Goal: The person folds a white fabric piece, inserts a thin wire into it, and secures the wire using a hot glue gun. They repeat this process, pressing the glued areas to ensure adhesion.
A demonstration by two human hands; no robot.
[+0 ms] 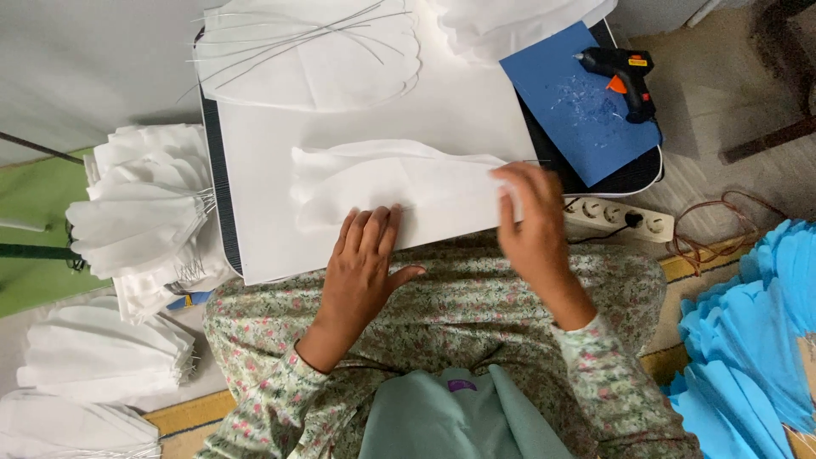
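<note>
From my remote feed, the left hand (361, 276) lies flat, fingers spread, pinning the near edge of a white petal-shaped fabric piece (391, 183) on the desk (255, 246), while the right hand (531, 225) pinches its pointed end, where a thin wire (535, 161) pokes out. In my judgement, a hard tug could crease the petal or slide the wire loose; the glue gun (620, 72) rests well beyond the right fingers.

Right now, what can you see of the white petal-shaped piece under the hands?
The white petal-shaped piece looks like thin fabric or paper, with a scalloped left edge and soft folds. It lies flat along the near part of the white board. The left hand presses its lower edge, fingers spread; the right hand covers its right end, where a thin wire sticks out.
</note>
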